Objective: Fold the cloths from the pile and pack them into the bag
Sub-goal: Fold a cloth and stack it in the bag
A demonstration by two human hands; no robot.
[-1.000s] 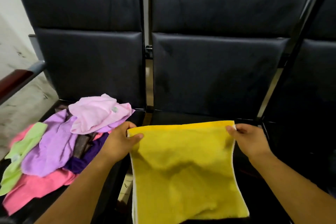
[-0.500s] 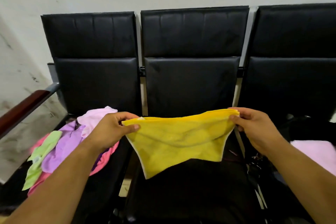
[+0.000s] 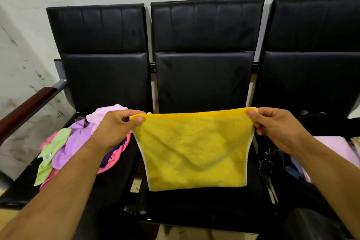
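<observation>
Middle seat (image 3: 202, 200) lies under your work, likely as the folding surface. Pile (image 3: 64, 148) sits on the left seat. Yellow cloth (image 3: 194, 152) hangs doubled above the middle seat, its top edge taut, probably to square it. Your left hand (image 3: 115, 128) and right hand (image 3: 276, 126) each pinch a top corner.

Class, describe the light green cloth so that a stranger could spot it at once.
Find the row of three black padded seats and take the leftmost. A loose pile of coloured cloths lies there. The light green cloth trails down its left edge, the only green among pinks and purples.
</observation>
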